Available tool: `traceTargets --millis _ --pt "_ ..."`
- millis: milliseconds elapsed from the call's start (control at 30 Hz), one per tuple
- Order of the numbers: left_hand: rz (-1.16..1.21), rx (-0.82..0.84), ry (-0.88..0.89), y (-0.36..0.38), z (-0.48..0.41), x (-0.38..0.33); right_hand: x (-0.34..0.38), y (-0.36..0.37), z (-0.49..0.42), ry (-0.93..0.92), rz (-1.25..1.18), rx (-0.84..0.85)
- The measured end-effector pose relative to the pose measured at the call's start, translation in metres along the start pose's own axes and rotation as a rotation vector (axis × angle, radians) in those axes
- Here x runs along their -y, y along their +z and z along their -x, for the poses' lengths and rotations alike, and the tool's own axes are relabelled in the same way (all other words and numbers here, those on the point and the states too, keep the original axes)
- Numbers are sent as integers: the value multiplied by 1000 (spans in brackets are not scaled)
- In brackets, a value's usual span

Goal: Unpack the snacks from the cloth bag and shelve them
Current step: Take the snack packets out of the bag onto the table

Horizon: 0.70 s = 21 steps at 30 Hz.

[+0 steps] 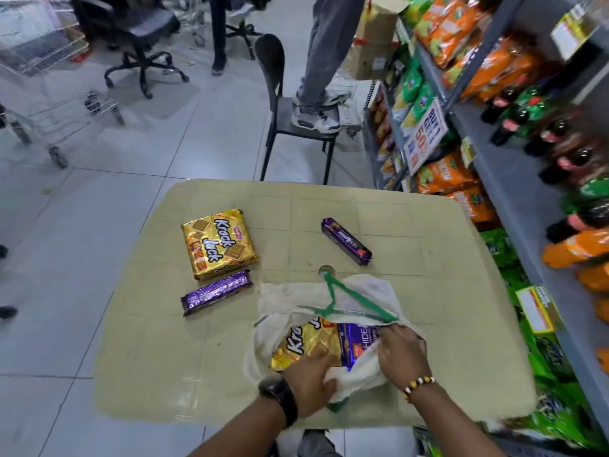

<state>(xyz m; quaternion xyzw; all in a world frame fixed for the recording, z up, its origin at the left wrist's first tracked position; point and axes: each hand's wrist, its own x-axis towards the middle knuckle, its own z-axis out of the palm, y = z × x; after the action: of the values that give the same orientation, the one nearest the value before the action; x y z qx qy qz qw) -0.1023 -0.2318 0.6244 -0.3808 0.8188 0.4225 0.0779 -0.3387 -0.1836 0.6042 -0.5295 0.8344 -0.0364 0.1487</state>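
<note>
While the left hand (pixel 309 379) and the right hand (pixel 401 352) are clenching their fingers (pixel 385 341) on the near rim of the white cloth bag with green trim (pixel 290 301), spreading it on the beige bench (pixel 461 258), a gold square cracker packet (pixel 306 343) and a purple biscuit packet (pixel 357 338) are lying inside, just ahead of the fingers. Since both hands are pulling slack cloth near the bench edge, a tug is risking dragging the bag off and spilling the packets.
</note>
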Motion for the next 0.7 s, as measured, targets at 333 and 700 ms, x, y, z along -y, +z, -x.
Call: traceTargets --millis 333,700 --pt "-155 288 -6 52 -22 -43 -60 -33 -34 66 311 360" --pt "56 -151 -275 43 -48 -49 -104 -51 -74 17 594 678"
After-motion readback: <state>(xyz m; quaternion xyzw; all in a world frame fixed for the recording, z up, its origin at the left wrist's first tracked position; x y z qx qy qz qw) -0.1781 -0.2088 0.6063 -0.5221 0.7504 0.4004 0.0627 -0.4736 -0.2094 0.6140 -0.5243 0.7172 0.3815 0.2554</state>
